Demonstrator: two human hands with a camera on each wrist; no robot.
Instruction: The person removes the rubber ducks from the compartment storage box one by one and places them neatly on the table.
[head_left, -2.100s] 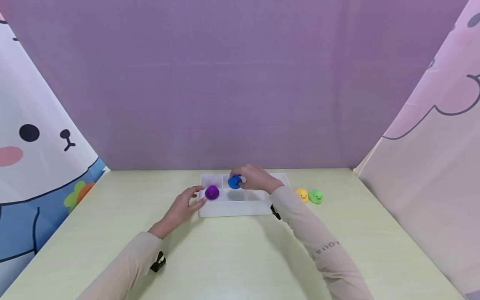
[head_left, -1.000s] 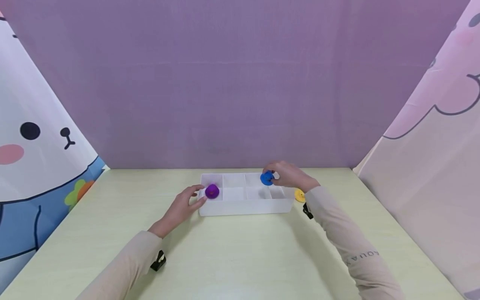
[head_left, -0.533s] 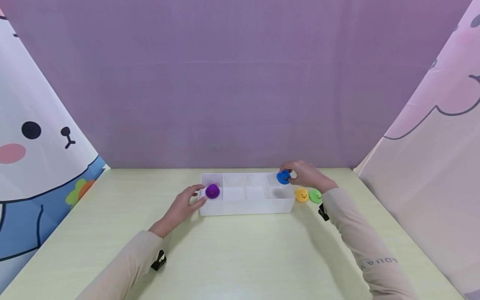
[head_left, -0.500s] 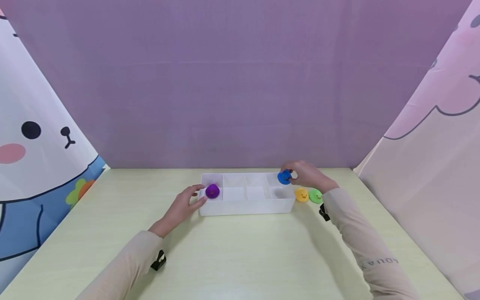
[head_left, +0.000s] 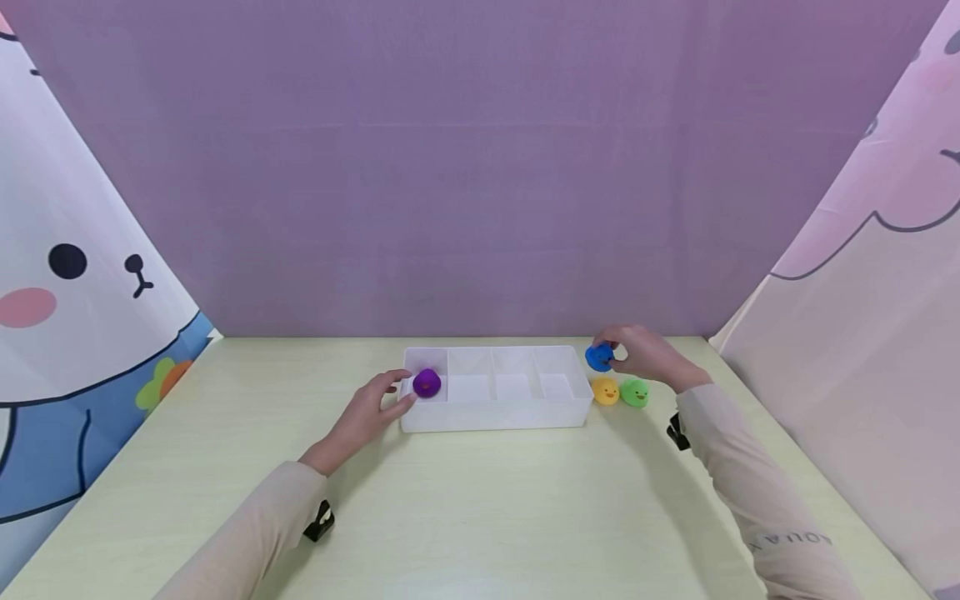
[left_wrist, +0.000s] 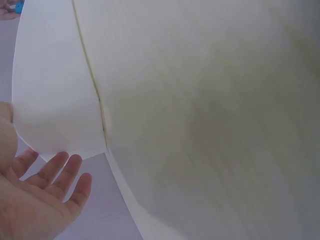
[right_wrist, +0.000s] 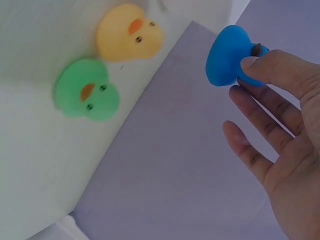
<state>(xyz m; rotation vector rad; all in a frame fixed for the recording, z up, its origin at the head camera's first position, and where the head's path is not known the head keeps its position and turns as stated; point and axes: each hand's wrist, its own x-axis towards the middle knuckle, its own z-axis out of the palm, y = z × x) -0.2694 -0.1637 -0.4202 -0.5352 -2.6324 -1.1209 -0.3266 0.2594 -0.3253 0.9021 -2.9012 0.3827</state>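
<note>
A white divided box (head_left: 495, 415) stands on the table, with a purple rubber duck (head_left: 427, 383) in its leftmost compartment. My left hand (head_left: 365, 414) touches the box's left end with thumb and fingertips; in the left wrist view its fingers (left_wrist: 64, 185) lie loosely along the end wall. Between thumb and fingers, my right hand (head_left: 647, 353) pinches a blue rubber duck (head_left: 599, 357) just beyond the box's right end. Closer to me, a yellow rubber duck (head_left: 605, 391) and a green rubber duck (head_left: 634, 392) sit side by side on the table, also seen in the right wrist view.
The pale wooden table (head_left: 480, 508) reaches back to a purple curtain (head_left: 465, 183). Printed cloths hang on both sides, a bear-like figure (head_left: 90, 275) at left and a pink and cream one (head_left: 885, 317) at right.
The right hand has carried the blue duck rightwards over the box, from the second compartment to past its right end. The left hand and the purple duck have stayed in place.
</note>
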